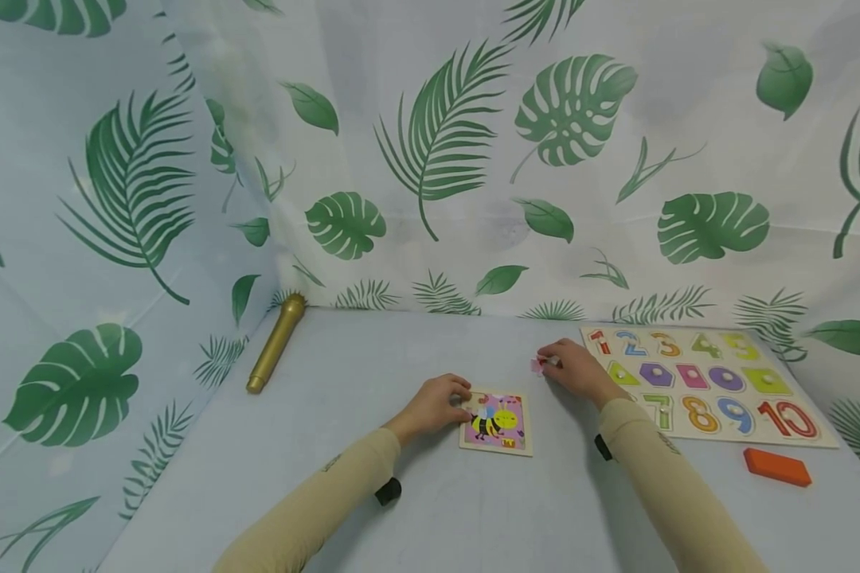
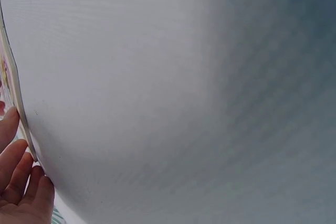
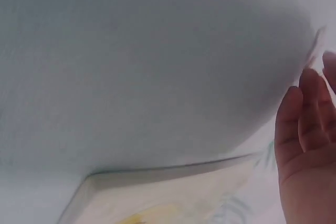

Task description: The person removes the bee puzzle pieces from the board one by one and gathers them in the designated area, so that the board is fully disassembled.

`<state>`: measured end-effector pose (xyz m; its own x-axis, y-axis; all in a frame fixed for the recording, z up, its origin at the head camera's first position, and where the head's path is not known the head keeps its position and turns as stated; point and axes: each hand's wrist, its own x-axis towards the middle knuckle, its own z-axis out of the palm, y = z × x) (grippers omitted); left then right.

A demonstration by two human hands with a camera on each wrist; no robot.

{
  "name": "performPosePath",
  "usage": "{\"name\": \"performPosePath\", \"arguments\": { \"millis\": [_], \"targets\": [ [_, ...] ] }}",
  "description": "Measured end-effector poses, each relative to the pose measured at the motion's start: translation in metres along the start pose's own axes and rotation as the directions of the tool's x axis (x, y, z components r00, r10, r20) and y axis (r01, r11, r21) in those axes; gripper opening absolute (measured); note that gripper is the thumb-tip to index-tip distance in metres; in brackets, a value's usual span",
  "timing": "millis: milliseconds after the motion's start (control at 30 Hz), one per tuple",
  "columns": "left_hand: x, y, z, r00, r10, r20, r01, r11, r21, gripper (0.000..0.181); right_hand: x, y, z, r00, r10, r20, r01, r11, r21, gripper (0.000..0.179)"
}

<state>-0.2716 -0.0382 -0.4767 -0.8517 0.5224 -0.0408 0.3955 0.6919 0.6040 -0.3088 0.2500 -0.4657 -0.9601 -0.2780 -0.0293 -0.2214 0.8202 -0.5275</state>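
Observation:
A small square bee puzzle in a wooden frame lies flat on the table in the head view. Bare wood shows at its upper left corner. My left hand holds that corner, thumb at the left side and fingertips along the edge; the left wrist view shows these fingertips against the frame's rim. Farther back and to the right, my right hand pinches a small pink puzzle piece between thumb and fingers. In the right wrist view the piece appears thin and blurred beyond the fingertips.
A wooden number and shape board lies at the right, beside my right forearm. In front of it sits an orange block. A gold microphone-shaped object lies at the far left. Leaf-patterned cloth walls border the table's back and left.

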Motion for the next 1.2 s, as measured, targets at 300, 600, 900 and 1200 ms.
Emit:
{"name": "performPosePath", "arguments": {
  "millis": [300, 600, 900, 1200],
  "targets": [
    [0.0, 0.002, -0.001, 1.0, -0.01, 0.007, 0.01, 1.0, -0.01, 0.034, -0.001, -0.045, 0.015, 0.999, -0.021, 0.047, 0.017, 0.996, 0.09, 0.029],
    [-0.001, 0.002, -0.003, 1.0, 0.018, 0.002, -0.018, 1.0, 0.006, 0.031, -0.017, -0.078, 0.048, 0.991, -0.074, 0.115, 0.06, 0.991, 0.122, 0.024],
    [-0.002, 0.0, -0.002, 1.0, 0.032, -0.001, -0.032, 0.999, 0.017, 0.032, -0.022, -0.079, 0.058, 0.99, -0.103, 0.096, 0.092, 0.989, 0.115, 0.018],
    [0.0, 0.0, -0.001, 1.0, 0.029, -0.002, -0.029, 1.0, 0.004, 0.031, -0.022, -0.081, 0.061, 0.995, -0.069, 0.077, 0.06, 0.991, 0.123, 0.016]
  ]
}}
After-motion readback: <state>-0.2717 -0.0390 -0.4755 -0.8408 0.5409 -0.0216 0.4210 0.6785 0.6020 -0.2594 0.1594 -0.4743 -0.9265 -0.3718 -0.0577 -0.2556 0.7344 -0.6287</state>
